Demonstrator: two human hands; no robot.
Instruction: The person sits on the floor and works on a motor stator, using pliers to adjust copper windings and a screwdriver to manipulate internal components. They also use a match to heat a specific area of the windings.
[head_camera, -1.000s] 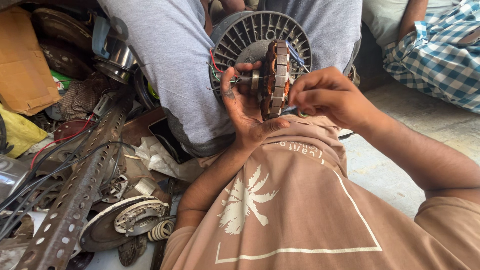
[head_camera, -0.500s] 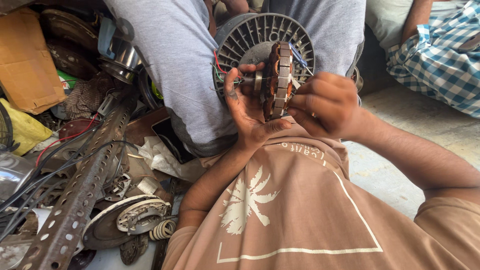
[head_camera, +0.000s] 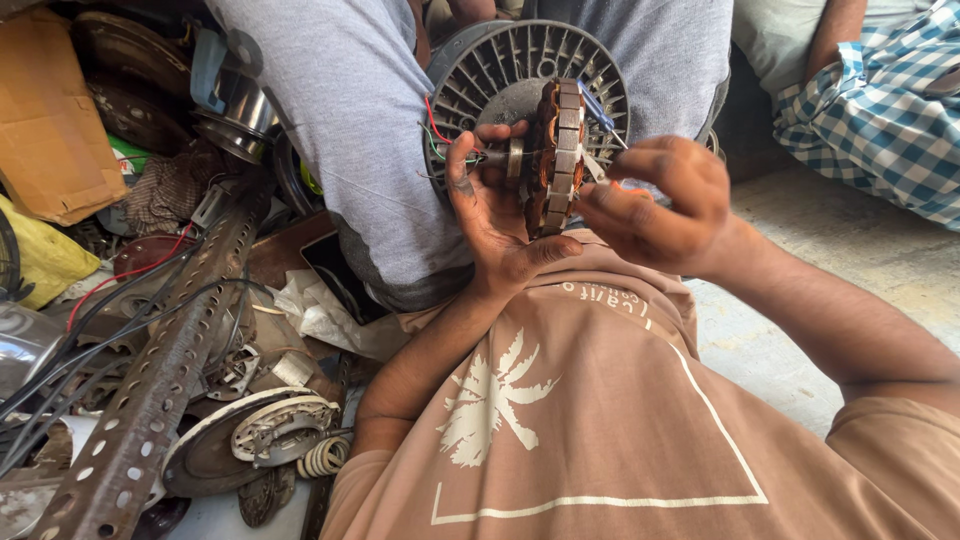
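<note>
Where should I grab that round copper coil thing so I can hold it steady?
Probably the way the left hand does: the stator stands on edge, so come from its open left face and pinch the stubby centre shaft, keeping fingers off the copper windings.

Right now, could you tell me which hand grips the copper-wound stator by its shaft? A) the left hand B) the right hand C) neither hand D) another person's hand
A: the left hand wraps its fingers around the stator at the shaft, while the right hand works at its rim.

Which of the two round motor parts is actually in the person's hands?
The copper-wound ring, held edge-on by the left hand with the right hand at it. The grey ribbed housing sits behind, unheld.
</note>
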